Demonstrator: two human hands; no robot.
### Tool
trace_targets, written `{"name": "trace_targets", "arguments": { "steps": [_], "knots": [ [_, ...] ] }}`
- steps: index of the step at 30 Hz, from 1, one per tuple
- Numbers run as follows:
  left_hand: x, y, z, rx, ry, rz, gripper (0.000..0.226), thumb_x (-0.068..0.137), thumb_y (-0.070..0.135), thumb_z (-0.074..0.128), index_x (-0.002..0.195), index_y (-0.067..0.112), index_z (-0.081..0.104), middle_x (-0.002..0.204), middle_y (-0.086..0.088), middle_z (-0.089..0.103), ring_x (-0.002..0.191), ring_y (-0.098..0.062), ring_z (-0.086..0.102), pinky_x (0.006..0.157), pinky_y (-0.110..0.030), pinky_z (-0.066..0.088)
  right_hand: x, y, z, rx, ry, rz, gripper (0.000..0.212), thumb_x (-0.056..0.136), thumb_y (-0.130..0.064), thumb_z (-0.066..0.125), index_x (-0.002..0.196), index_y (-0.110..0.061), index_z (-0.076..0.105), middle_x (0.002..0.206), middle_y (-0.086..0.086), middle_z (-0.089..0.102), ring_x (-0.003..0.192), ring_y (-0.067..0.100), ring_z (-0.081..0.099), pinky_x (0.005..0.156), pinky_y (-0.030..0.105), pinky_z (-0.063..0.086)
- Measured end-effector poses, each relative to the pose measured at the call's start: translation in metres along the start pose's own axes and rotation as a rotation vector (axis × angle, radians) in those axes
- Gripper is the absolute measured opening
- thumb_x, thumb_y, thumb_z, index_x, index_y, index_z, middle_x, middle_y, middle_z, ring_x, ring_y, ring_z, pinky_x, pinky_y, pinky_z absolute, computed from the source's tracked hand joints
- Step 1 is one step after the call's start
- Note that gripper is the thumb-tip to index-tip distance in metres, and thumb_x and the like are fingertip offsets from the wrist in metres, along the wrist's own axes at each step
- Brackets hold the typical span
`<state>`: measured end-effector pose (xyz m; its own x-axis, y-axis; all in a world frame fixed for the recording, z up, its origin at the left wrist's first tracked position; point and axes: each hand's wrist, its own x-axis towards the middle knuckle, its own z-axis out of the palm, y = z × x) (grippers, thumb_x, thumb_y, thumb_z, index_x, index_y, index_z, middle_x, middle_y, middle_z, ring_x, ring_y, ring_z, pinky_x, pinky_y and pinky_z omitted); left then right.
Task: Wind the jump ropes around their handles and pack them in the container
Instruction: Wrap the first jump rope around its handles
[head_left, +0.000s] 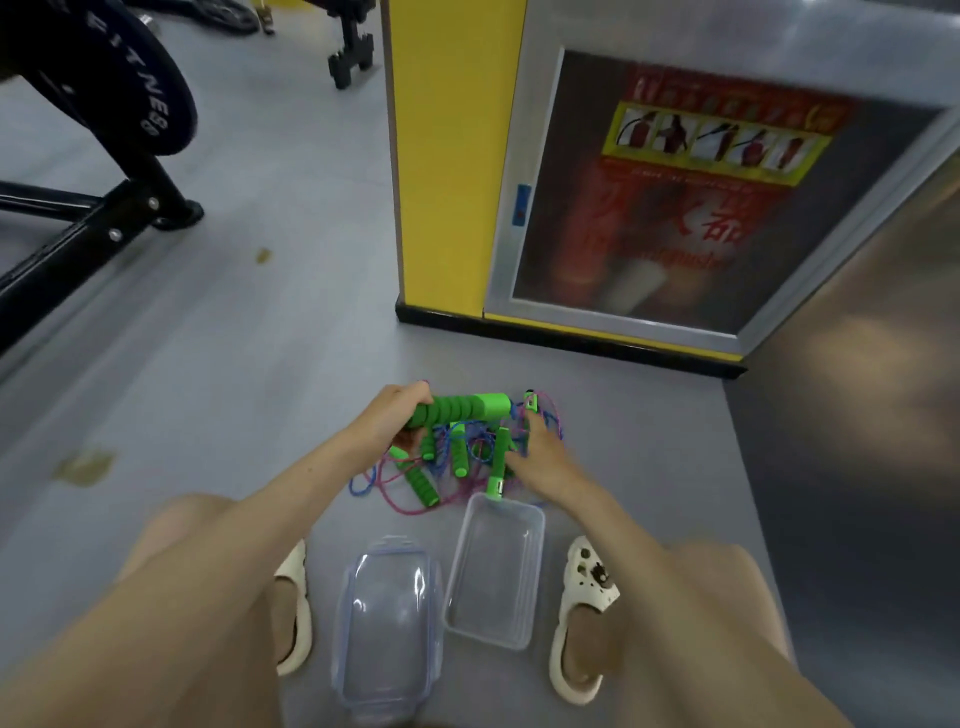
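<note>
Grey gym floor (249, 353) fills the view; a yellow pillar (447, 156) stands at twelve o'clock, with a glass-fronted cabinet (675, 208) bearing a red poster at one o'clock and a black weight rack (78, 218) at ten o'clock.

A person squats with both knees in frame, wearing cream clogs (582, 613). A tangle of jump ropes (415, 501), blue and pink cords with green handles, lies on the floor just past the centre. The left hand (400, 415) is curled round one end of a thick green foam handle (462, 408), holding it level above the pile at the tangle's eleven o'clock edge. The right hand (543, 460) reaches in from four o'clock; its fingers are stretched nearly straight, tips among the cords, beside a slim green handle (497, 467).

A clear plastic container (535, 561) sits on the floor at six o'clock of the tangle, its far rim touching the cords; its clear lid (387, 623) lies just beside it at its eight o'clock.
</note>
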<state>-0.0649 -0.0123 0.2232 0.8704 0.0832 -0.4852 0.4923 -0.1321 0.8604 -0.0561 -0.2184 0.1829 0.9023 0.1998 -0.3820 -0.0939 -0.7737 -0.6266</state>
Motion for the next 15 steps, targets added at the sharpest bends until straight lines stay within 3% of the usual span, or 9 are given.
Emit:
{"name": "trace_targets", "arguments": {
  "steps": [4, 6, 8, 10, 12, 15],
  "knots": [
    [-0.007, -0.004, 0.002, -0.146, -0.104, -0.03, 0.019, 0.089, 0.022, 0.039, 0.091, 0.007, 0.049, 0.044, -0.005, 0.041, 0.038, -0.018, 0.033, 0.04, -0.021, 0.032, 0.008, 0.006, -0.004, 0.157, 0.086, -0.018, 0.078, 0.081, -0.02, 0.061, 0.146, -0.02, 0.017, 0.137, 0.009, 0.047, 0.113, 0.03, 0.058, 0.094, 0.045, 0.048],
    [-0.008, -0.001, 0.01, -0.154, -0.162, -0.031, 0.018, 0.089, 0.023, 0.039, 0.084, 0.008, 0.049, 0.043, -0.005, 0.044, 0.036, -0.018, 0.037, 0.039, -0.02, 0.034, 0.003, 0.0, -0.01, 0.188, 0.092, -0.026, 0.07, 0.083, -0.014, 0.063, 0.143, -0.02, 0.027, 0.126, 0.008, 0.055, 0.099, 0.023, 0.063, 0.089, 0.039, 0.051],
    [-0.005, 0.005, 0.017, -0.095, -0.236, -0.031, 0.023, 0.09, 0.023, 0.037, 0.081, 0.007, 0.052, 0.045, -0.006, 0.052, 0.037, -0.02, 0.047, 0.043, -0.022, 0.043, 0.007, 0.001, -0.019, 0.239, 0.137, -0.018, 0.048, 0.084, -0.004, 0.061, 0.128, -0.015, 0.044, 0.108, 0.006, 0.059, 0.085, 0.015, 0.06, 0.078, 0.019, 0.051],
    [0.001, 0.009, 0.016, -0.065, -0.33, -0.049, 0.027, 0.093, 0.021, 0.036, 0.097, 0.003, 0.057, 0.055, -0.009, 0.062, 0.047, -0.023, 0.06, 0.056, -0.028, 0.052, 0.018, -0.004, -0.031, 0.267, 0.205, -0.009, 0.037, 0.083, 0.002, 0.057, 0.114, -0.017, 0.049, 0.09, 0.0, 0.056, 0.073, 0.008, 0.053, 0.057, 0.005, 0.041],
    [0.007, 0.01, 0.008, 0.001, -0.405, -0.033, 0.029, 0.093, 0.016, 0.04, 0.116, 0.006, 0.055, 0.072, -0.013, 0.07, 0.064, -0.025, 0.069, 0.07, -0.035, 0.055, 0.032, -0.011, -0.038, 0.256, 0.269, -0.058, 0.037, 0.082, 0.004, 0.057, 0.11, -0.02, 0.051, 0.092, -0.001, 0.057, 0.074, 0.008, 0.053, 0.053, 0.007, 0.04],
    [0.013, 0.01, -0.002, 0.144, -0.452, 0.028, 0.021, 0.09, 0.013, 0.055, 0.111, 0.017, 0.056, 0.085, -0.01, 0.072, 0.075, -0.02, 0.07, 0.075, -0.037, 0.055, 0.042, -0.027, -0.032, 0.138, 0.247, -0.186, 0.038, 0.078, 0.004, 0.061, 0.11, -0.014, 0.055, 0.1, 0.001, 0.06, 0.085, 0.014, 0.055, 0.063, 0.014, 0.04]
  ]
}}
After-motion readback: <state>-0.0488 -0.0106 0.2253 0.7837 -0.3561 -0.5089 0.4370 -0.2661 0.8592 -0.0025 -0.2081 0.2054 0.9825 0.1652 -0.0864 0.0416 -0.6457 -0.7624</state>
